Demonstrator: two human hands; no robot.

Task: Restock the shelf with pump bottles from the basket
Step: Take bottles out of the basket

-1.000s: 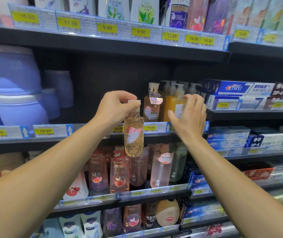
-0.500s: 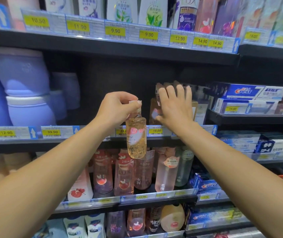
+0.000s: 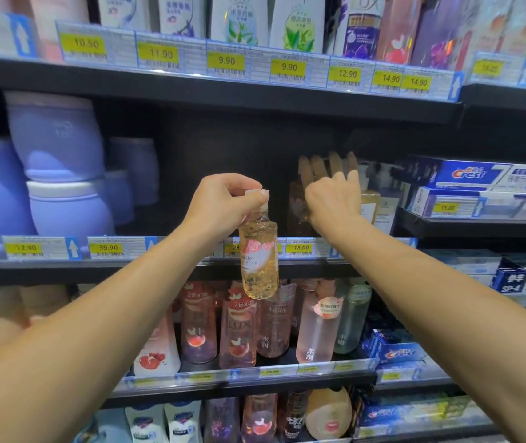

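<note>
The left hand (image 3: 223,203) was at the centre of the frame, its fingers (image 3: 257,195) pinching the white cap of a clear golden pump bottle (image 3: 259,260). The bottle hung nearly upright below the hand, in the air in front of the middle shelf (image 3: 159,266), its rose label covering part of the price tags on the shelf edge.

The right hand (image 3: 332,199) was just right of centre, reached into the dark back of the same shelf. Its fingers (image 3: 325,166) were straight and close together, laid against an amber bottle (image 3: 297,212) that stood there; they were blurred, so how firmly they pressed it could not be told. Just to the right of that hand stood more pump bottles (image 3: 376,193), pale and amber, with white pump heads.

At the left of the frame, lilac tubs (image 3: 57,145) were stacked on the middle shelf. On the right, blue toothpaste boxes (image 3: 472,175) lay in stacked rows. Along the upper shelf ran yellow price tags (image 3: 226,60) under a row of white and purple bottles. On the shelf below the hands stood pink bottles (image 3: 237,330) with fruit on their labels, touching side by side.
</note>
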